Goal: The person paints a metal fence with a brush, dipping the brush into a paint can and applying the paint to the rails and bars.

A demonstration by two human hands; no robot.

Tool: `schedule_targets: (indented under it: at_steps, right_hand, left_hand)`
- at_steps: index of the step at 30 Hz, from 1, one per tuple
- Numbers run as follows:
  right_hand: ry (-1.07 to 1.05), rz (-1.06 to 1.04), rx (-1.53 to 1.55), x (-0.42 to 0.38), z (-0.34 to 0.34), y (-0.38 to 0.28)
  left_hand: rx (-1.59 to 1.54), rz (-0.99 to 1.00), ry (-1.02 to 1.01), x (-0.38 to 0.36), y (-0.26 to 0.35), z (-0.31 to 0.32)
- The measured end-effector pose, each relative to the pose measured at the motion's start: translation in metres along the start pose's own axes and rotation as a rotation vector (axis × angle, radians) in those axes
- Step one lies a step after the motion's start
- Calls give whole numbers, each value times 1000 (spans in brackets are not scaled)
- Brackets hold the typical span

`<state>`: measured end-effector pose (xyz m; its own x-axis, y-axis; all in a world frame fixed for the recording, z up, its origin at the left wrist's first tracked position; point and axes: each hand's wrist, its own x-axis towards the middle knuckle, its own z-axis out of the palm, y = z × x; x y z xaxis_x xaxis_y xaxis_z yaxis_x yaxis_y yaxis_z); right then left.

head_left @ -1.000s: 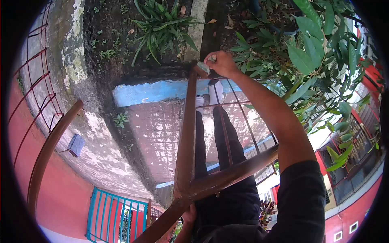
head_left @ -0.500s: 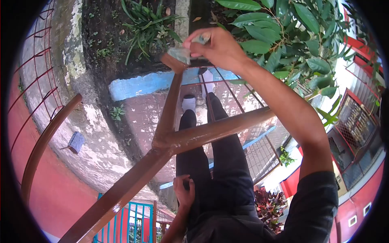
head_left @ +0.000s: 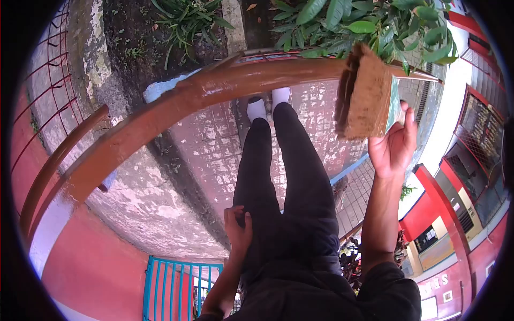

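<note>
My right hand (head_left: 395, 147) is closed around the handle of a wide paintbrush (head_left: 367, 96), whose bristles are coated in brown paint. The brush is raised close to my view, overlapping the right part of a glossy brown rail (head_left: 241, 78). That rail curves across in front of me, and its lower left end shows a pale, whitish stretch. Beside my left thigh hangs my left hand (head_left: 238, 230), fingers loosely curled with the thumb apart and nothing visible in it.
Leafy branches (head_left: 364, 24) reach in at the top right, above the rail. A second brown bar (head_left: 64, 160) and a red wire grid (head_left: 56, 69) stand on the left. Below are a worn paved floor (head_left: 209, 144) and a turquoise gate (head_left: 174, 286).
My right hand has brought the paintbrush from the rail at the top middle toward me and to the right. My view has shifted, so the rail now arches across. My left hand stays by the thigh.
</note>
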<state>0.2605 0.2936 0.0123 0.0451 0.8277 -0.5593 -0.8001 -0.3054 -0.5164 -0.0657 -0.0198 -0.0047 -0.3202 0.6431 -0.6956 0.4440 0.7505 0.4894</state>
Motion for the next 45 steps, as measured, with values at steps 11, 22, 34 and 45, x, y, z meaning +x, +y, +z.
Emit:
schedule_targets:
  at_steps: [11,22,34,45]
  right_hand:
    - [338,227,-45,-102,-220,89]
    - [584,182,64,-77,-282,214]
    - [531,44,-278,19,-287,298]
    - [361,-49,-548,138,-254,359]
  left_hand:
    - [173,128,-42,-56,-39,47]
    - [324,98,-131,-73,-57,61]
    - [412,153,-149,-58,-77,60]
    - [457,466,-134,28,-62,71]
